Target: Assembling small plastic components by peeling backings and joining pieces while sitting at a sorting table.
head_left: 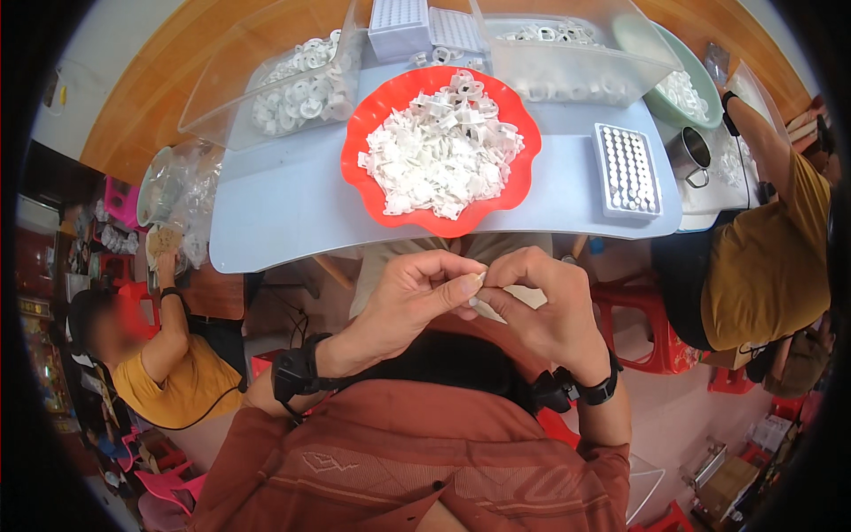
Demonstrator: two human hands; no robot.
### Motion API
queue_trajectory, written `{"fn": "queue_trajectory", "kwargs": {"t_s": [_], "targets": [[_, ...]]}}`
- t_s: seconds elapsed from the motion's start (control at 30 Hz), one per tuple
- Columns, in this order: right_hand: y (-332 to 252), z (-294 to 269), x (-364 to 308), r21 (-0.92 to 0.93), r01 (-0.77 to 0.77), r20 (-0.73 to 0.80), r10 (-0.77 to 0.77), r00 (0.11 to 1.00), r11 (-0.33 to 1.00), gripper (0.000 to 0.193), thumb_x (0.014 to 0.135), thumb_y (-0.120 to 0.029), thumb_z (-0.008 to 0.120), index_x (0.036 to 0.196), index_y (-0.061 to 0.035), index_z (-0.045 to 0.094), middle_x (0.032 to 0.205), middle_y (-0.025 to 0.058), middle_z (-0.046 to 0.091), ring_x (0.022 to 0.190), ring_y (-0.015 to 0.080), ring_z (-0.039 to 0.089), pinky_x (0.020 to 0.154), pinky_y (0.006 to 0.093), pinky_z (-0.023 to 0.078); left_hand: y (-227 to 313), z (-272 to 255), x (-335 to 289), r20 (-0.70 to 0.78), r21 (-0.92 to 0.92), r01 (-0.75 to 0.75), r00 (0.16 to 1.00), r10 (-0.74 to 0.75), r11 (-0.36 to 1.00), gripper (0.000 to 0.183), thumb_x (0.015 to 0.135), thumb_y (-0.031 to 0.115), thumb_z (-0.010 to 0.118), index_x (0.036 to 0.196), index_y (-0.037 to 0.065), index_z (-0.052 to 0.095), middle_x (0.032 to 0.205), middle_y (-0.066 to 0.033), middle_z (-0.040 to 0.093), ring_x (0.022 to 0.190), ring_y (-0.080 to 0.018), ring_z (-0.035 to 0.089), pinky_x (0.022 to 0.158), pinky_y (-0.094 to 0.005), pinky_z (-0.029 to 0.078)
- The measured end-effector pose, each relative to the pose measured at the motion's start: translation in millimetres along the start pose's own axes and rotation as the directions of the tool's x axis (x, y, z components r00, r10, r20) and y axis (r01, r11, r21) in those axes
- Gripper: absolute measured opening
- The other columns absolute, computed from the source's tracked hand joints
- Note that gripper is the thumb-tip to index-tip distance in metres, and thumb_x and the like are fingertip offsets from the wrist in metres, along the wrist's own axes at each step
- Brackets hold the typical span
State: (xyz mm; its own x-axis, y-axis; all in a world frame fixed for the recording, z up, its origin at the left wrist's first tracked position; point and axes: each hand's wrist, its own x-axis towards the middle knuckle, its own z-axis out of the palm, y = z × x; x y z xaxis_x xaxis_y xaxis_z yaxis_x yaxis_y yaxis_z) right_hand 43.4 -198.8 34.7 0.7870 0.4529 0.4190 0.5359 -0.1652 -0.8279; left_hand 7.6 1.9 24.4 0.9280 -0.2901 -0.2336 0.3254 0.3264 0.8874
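Note:
In front of my body, just off the table's near edge, my left hand (424, 288) and my right hand (548, 306) meet fingertip to fingertip. Both are closed in a pinch on a small white plastic piece (480, 277), mostly covered by the fingers, so its exact shape cannot be made out. Beyond them a red wavy-rimmed bowl (353, 160) holds a heap of small white plastic parts (439, 155). To its right on the table lies a white tray (631, 208) with rows of small round white pieces standing in it.
Clear plastic bins (222, 111) of white parts line the far side of the pale blue table (284, 208), beside a white rack (399, 40). At right are a green basin (709, 62) and a metal mug (690, 155). People in yellow shirts sit on both sides.

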Motion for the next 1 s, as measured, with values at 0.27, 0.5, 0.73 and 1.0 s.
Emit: {"fn": "queue_trajectory", "kwargs": {"t_s": [0.27,0.5,0.73,1.0], "targets": [[-3,-3,2,0.357,-0.429,0.146,0.404,0.903,0.830,0.019,0.083,0.001,0.076,0.087,-0.0022,0.058,0.083,0.0037,0.066,0.077,0.0086,0.064,0.067,0.0249,0.052,5,-1,-4,0.034,-0.041,0.088,0.996,-0.087,0.995,0.031,0.098,0.018,0.066,0.120,-0.003,0.064,0.102,-0.0071,0.069,0.082,-0.0097,0.066,0.076,-0.0239,0.058],[-2,1,2,0.489,-0.471,0.187,0.439,0.879,0.735,0.017,0.085,0.001,0.077,0.088,-0.0025,0.060,0.084,0.0014,0.066,0.077,0.0065,0.062,0.069,0.0229,0.051,2,-6,-4,0.039,-0.120,0.103,0.994,-0.099,0.987,0.028,0.099,0.016,0.065,0.120,-0.002,0.065,0.103,-0.0078,0.069,0.088,-0.0122,0.068,0.079,-0.0254,0.059],[-2,6,-2,0.406,-0.329,0.077,0.327,0.942,0.852,0.015,0.082,0.002,0.077,0.095,-0.0013,0.068,0.086,0.0041,0.068,0.082,0.0103,0.065,0.069,0.0254,0.052,2,-11,-4,0.065,-0.257,0.120,0.992,-0.107,0.959,0.025,0.099,0.014,0.063,0.119,-0.001,0.064,0.108,-0.0084,0.068,0.096,-0.0147,0.068,0.082,-0.0275,0.060],[-1,15,-5,0.086,-0.008,-0.075,0.015,0.997,0.996,0.023,0.077,0.005,0.076,0.096,-0.0055,0.069,0.091,0.0110,0.070,0.077,0.0238,0.069,0.067,0.0316,0.054,-1,-14,-5,0.055,-0.264,0.120,0.992,-0.109,0.957,0.024,0.099,0.014,0.063,0.119,0.000,0.064,0.109,-0.0069,0.068,0.095,-0.0141,0.069,0.081,-0.0274,0.060]]}}
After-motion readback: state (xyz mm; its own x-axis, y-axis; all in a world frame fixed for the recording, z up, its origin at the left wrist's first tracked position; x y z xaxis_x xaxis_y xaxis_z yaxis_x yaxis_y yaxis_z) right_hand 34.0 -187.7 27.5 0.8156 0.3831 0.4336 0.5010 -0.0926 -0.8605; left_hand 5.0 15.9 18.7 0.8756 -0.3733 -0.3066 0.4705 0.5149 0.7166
